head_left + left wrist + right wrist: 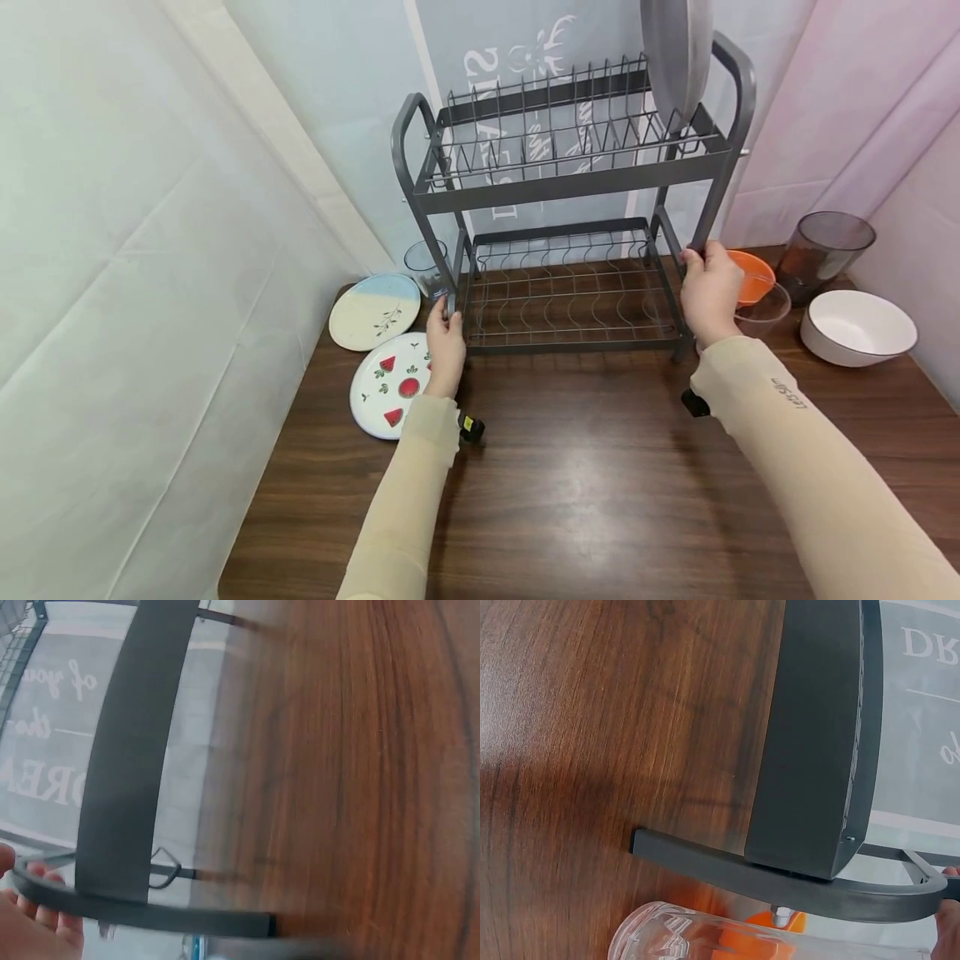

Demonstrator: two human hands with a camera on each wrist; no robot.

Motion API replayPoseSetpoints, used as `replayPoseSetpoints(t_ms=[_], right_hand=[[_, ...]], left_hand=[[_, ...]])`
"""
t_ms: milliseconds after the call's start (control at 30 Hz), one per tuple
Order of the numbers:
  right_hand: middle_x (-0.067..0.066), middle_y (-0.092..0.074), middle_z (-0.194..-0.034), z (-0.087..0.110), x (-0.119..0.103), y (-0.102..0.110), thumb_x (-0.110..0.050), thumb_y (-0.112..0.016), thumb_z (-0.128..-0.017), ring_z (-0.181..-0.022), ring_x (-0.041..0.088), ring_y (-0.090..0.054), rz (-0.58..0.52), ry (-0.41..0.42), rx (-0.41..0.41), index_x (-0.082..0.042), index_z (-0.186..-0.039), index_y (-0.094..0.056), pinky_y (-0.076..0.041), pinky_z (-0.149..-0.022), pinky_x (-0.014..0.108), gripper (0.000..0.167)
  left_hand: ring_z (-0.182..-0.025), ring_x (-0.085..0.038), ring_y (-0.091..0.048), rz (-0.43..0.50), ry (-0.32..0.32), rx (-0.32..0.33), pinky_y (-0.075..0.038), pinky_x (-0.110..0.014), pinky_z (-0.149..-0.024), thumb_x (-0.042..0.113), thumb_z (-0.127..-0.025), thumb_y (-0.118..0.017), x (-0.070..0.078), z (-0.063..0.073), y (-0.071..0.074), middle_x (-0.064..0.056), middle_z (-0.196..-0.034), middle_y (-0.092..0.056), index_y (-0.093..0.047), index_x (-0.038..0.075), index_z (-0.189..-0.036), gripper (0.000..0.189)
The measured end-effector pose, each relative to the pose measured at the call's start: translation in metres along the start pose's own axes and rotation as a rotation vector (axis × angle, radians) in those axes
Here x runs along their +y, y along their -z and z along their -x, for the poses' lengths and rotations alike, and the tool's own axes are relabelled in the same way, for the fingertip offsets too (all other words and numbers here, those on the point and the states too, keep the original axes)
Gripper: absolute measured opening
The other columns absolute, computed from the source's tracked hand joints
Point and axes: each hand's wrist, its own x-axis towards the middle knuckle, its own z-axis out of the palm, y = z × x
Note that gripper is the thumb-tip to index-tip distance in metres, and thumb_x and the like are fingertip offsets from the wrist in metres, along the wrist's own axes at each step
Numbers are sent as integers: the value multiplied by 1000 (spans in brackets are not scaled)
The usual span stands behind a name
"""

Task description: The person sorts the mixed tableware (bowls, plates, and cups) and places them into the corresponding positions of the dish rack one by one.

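Observation:
A dark grey two-tier dish rack (pixel 570 187) stands on the brown wooden table (pixel 577 467). My left hand (pixel 447 343) grips its left front post low down, and in the left wrist view the fingers (pixel 49 915) curl round the frame. On the opposite side my right hand (pixel 708 292) holds the right front post. The right wrist view shows only part of that hand (pixel 949 922) at its right edge, touching the frame. A large grey round dish (pixel 678 58) stands on edge at the right end of the upper tier. The lower wire tier holds nothing.
Left of the rack lie a cream-and-blue plate (pixel 375 312), a watermelon-patterned plate (pixel 382 400) and a clear glass (pixel 426 260). To the right are an orange bowl (pixel 753 279), a clear cup (pixel 768 308), a dark transparent container (pixel 825 250) and a white bowl (pixel 858 329). Fabric walls surround the table.

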Motion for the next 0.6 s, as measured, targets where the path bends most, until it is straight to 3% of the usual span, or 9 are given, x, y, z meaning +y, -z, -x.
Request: replayPoseSetpoints(t_ms=[133,233,433,600], right_hand=[[14,-62,-103,0,-1,2,-36,-39,-97,-77,20,-44,-4,-10,-21,-6,-113,-59,-35,-61,27,39],[14,-62,-104,0,-1,3,-36,-38,-98,-77,20,-44,-4,-14,-31,-6,-114,-58,-35,-60,27,39],[15,-63,-102,-2,0,3,-35,-39,-98,-75,21,-44,14,1,-18,-6,-112,-59,-34,-58,25,39],[15,-62,-100,-2,0,1,-34,-41,-98,-76,22,-45,8,3,-4,-4,-110,-59,-33,-59,25,37]], left_hand=[[-105,-25,-47,20,-27,93,-41,-38,-93,7,-94,-47,-9,6,19,-16,-114,-49,-47,1,-130,36],[-108,-27,-44,-35,-7,136,-38,-40,-96,4,-92,-46,-20,10,41,-17,-117,-46,-49,-2,-126,35],[-128,-33,-32,-229,154,224,-27,-43,-108,5,-89,-48,-43,19,87,-21,-135,-35,-43,-2,-132,44],[-126,-40,-20,-374,287,295,-24,-47,-105,2,-84,-45,-60,28,116,-26,-140,-21,-29,-6,-140,58]])
